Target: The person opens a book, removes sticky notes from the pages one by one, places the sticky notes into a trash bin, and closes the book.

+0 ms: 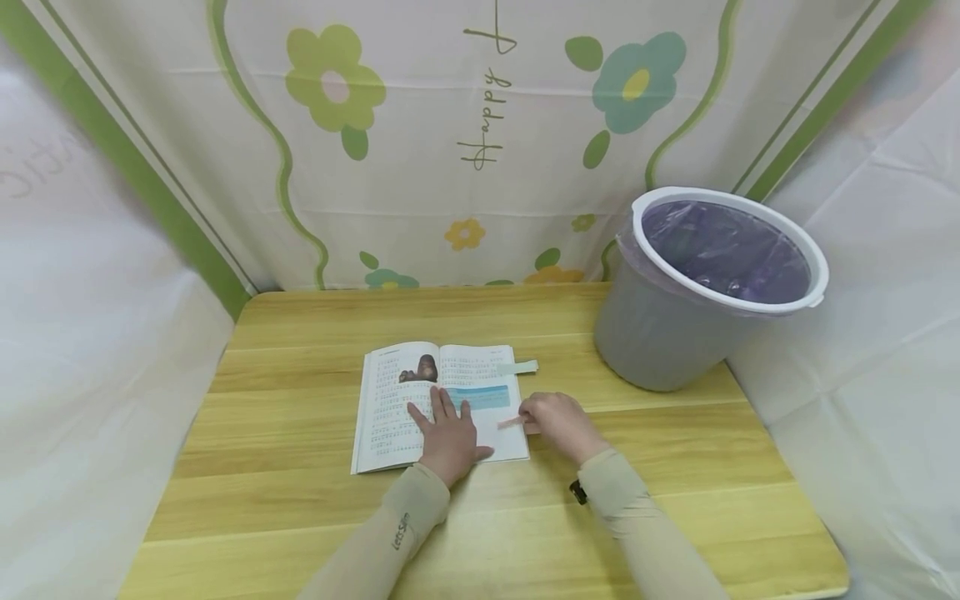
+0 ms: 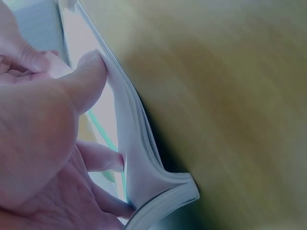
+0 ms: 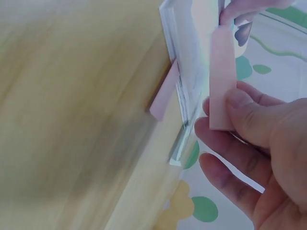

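An open book (image 1: 390, 417) lies on the wooden table, with printed text, a brown picture and a blue box on its pages. My left hand (image 1: 452, 442) presses flat on it, fingers spread over the lower part near the fold. At the right page edge, my right hand (image 1: 558, 423) pinches a pink paper strip (image 3: 223, 76) between thumb and fingers, its far end over the page. Another pink strip (image 3: 164, 93) sticks out from the book's edge below it. Higher on the same edge, a pale green strip (image 1: 517, 367) juts past the page.
A grey bin (image 1: 652, 333) with a white rim and purple liner stands at the table's back right. Behind the table (image 1: 285, 358) hangs a cloth (image 1: 420, 167) printed with flowers, and white cloth also hangs along both sides.
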A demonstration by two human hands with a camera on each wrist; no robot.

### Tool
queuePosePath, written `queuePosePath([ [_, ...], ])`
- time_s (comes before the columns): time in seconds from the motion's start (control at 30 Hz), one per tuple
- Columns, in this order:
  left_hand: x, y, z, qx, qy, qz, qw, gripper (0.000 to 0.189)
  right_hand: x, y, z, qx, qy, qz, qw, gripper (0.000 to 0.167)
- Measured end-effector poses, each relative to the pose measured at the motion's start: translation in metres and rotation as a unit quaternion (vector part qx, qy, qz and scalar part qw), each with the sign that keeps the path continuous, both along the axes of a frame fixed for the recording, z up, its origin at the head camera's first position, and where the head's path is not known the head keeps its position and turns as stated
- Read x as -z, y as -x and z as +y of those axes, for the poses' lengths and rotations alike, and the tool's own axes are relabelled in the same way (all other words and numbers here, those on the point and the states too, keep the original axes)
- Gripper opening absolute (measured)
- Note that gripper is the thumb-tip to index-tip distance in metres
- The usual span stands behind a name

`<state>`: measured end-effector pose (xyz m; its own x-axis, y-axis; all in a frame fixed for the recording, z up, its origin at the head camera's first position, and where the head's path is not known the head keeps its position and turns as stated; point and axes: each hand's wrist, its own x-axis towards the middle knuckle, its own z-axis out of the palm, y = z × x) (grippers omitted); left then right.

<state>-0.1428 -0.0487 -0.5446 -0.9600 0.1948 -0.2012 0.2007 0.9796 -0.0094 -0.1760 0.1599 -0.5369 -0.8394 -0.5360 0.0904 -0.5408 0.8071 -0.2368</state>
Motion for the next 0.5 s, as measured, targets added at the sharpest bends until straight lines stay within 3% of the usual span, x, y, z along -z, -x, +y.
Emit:
queuePosePath([
  [0.17,0.001,0.0,0.0,0.003,0.003,0.004,1.0,0.096,-0.008,0.001,0.005,0.031,0.034,0.029,0.9985,0.01],
  [0.3,0.002,0.0,-0.001,0.005,0.0,0.005,1.0,0.096,-0.018,0.003,0.013,0.03,0.073,0.069,0.9945,0.007],
  [0.5,0.005,0.0,-0.002,0.01,-0.005,0.003,0.9999,0.096,-0.051,0.005,0.03,0.015,0.104,0.137,0.985,0.008],
])
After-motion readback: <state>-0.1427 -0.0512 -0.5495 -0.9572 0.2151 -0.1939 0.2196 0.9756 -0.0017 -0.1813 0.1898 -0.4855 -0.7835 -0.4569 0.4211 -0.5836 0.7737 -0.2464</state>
